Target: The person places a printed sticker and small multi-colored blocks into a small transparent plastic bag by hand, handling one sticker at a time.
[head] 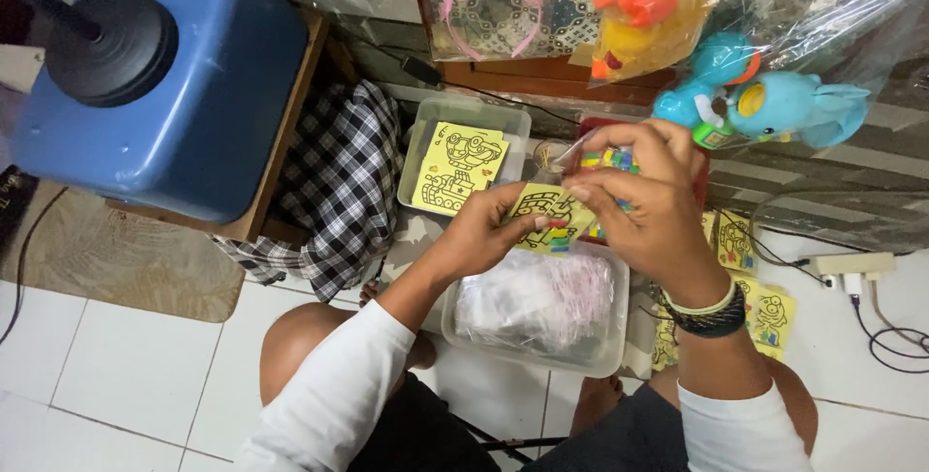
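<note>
Both hands (484,230) (648,201) raised, apparently pinching yellow card (547,209).

This looks like a small toy shop or stall, set on a white tiled floor (126,375). Toys in clear plastic bags (668,8) hang up above — ducks, a blue elephant toy (789,104). Tubs hold stacks of yellow picture cards (460,167) — many of one kind.

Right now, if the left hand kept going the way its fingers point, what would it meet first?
The left hand points toward the right hand, so it would probably meet those fingers over the yellow card both hold; depth is unclear.
</note>
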